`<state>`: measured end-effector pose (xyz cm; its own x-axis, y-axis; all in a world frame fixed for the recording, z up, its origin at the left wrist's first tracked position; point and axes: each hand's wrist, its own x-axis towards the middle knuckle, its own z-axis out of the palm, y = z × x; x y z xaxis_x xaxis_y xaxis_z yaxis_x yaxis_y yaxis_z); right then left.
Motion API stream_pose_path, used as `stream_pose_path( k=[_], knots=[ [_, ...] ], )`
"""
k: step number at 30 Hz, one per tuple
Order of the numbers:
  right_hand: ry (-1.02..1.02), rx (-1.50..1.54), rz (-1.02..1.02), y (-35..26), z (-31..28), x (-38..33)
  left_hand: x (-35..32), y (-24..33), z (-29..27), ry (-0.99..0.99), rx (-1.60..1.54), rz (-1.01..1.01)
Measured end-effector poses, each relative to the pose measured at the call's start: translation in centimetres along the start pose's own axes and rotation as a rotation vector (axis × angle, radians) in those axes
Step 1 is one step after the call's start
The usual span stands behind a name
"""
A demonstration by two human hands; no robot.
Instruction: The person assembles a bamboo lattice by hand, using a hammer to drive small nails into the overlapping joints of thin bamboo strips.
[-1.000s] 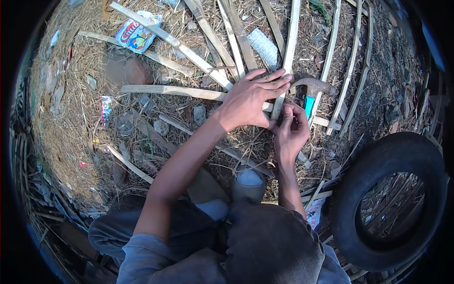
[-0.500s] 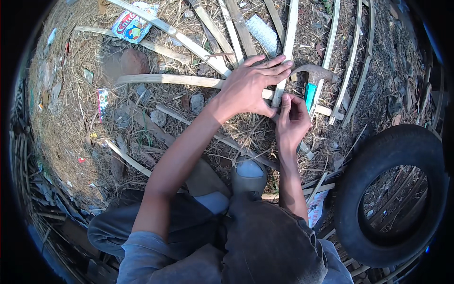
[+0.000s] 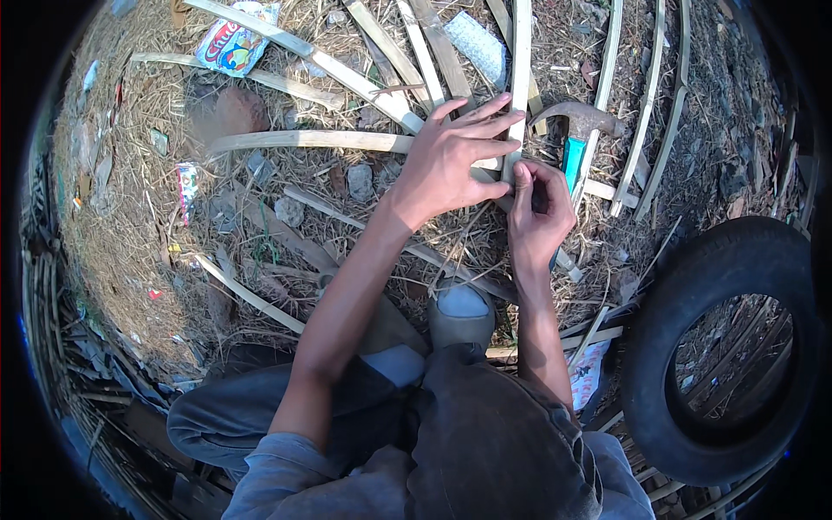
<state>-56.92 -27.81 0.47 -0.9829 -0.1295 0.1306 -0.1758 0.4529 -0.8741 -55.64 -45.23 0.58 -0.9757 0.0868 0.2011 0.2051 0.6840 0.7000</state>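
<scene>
- Pressing down with fingers spread, the left hand [image 3: 455, 160] lies flat over the crossing where an upright bamboo strip [image 3: 520, 52] meets a horizontal bamboo strip [image 3: 303, 139]; it pins both against the ground and grips nothing.
- The right hand [image 3: 537, 212] sits just below that crossing, fingers curled narrow and pinched at the lower end of the upright bamboo strip; what, if anything, is held between the fingertips cannot be told.
- The upright bamboo strip runs with its long axis away from the person, straight above the crossing; the horizontal bamboo strip runs off to the left of it.
- The right hand is nearer the strip's lower end; the left hand covers the crossing itself.
- A hammer [image 3: 576, 121] with a teal handle lies just right of the crossing, touching neither hand.
- More loose bamboo slats fan out above the crossing; a black tyre [image 3: 659, 347] lies well to the lower right; a snack wrapper [image 3: 230, 43] lies far upper left.
</scene>
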Motion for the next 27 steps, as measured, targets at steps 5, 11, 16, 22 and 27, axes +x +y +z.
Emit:
stream_pose_path(
  k=[5,11,16,22,27],
  knots=[
    [-0.015,0.132,0.092,0.6,-0.5,0.2,-1.2,1.5,0.9,0.066,-0.074,-0.086],
    [-0.11,0.267,0.373,-1.2,-1.4,1.0,-0.5,1.9,2.0,0.176,-0.069,-0.147],
    [0.061,-0.2,0.147,-3.6,-3.6,1.1,-1.0,1.7,1.7,0.175,-0.007,-0.153],
    [-0.11,-0.408,0.234,0.0,-6.1,1.0,-0.7,2.0,2.2,0.206,-0.037,-0.131],
    [-0.113,-0.53,0.065,-0.9,-5.2,1.5,-0.7,1.9,2.2,0.211,-0.034,-0.119]
  ],
)
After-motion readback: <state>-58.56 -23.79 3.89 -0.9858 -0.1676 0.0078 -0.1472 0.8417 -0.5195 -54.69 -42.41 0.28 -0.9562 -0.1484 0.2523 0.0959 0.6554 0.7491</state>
